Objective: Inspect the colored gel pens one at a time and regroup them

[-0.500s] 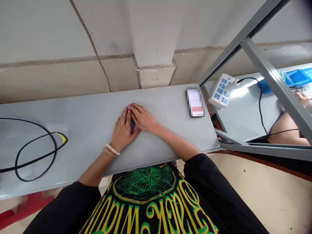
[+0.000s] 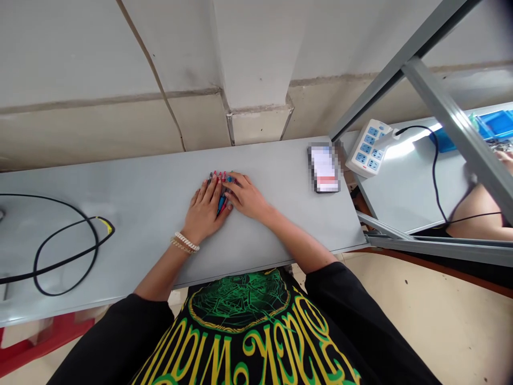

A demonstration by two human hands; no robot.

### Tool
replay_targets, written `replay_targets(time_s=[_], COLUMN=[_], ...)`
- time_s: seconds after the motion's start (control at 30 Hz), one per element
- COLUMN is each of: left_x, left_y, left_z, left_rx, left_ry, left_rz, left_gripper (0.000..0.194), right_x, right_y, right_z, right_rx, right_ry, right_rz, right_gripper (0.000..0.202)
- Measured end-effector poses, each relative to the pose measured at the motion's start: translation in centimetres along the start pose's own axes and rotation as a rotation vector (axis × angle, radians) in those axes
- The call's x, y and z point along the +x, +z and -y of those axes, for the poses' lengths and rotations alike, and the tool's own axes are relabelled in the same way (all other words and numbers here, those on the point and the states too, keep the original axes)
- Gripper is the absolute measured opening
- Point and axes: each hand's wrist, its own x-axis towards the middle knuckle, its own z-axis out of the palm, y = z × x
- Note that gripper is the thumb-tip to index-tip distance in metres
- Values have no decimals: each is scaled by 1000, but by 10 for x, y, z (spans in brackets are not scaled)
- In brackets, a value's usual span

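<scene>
Several pens with red, pink and blue parts (image 2: pixel 221 205) lie side by side on the grey table, mostly covered by my hands. Flat across their left side rests my left hand (image 2: pixel 203 213), fingers stretched out and pointing away from me. My right hand (image 2: pixel 249 199) is at their right side, its fingers extended and spread, with the fingertips touching the pens. Coloured pen ends (image 2: pixel 222 175) show beyond my fingertips. How many pens lie under my palms is hidden.
On the left of the grey table (image 2: pixel 132 214) lies a looped black cable (image 2: pixel 96 251) with a yellow tag. A phone (image 2: pixel 324 168) sits at the right end. Past the metal frame (image 2: pixel 444 101) are a power strip (image 2: pixel 369 148) and another person's arm (image 2: pixel 479 211).
My right hand has shifted right, away from my left fingers, and more pen ends show between the hands. My left hand stays flat in nearly the same place.
</scene>
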Motion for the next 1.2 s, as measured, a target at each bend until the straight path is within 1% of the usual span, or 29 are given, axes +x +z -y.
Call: replay_targets(time_s=[0.13, 0.27, 0.4, 0.5, 0.63, 0.73, 0.87, 1.07, 1.2], left_x=[8, 12, 12, 11, 11, 11, 10, 11, 11], left_y=[-7, -9, -5, -1, 2, 4, 7, 7, 5], left_z=[12, 21, 26, 30, 33, 34, 34, 35, 35], left_rx=[10, 20, 2, -24, -47, -71, -106, -140, -158], left_ry=[82, 139, 175, 207, 241, 251, 257, 297, 329], left_rz=[75, 84, 11, -54, -118, -163, -189, -255, -257], left_gripper=[83, 80, 79, 74, 64, 56, 51, 40, 31], right_x=[0, 3, 3, 2, 0, 0, 0, -2, -3], right_y=[-11, -18, -23, -26, -28, -27, -25, -22, -23], right_z=[-11, -16, -13, -10, -11, -13, -15, -14, -15], right_rx=[-44, -87, -163, -225, -201, -158, -152, -235, -233], right_ry=[-90, -129, -119, -91, -111, -145, -201, -223, -229], right_rz=[37, 79, 126, 153, 163, 199, 221, 218, 214], right_gripper=[33, 28, 29, 29, 26, 22, 22, 28, 30])
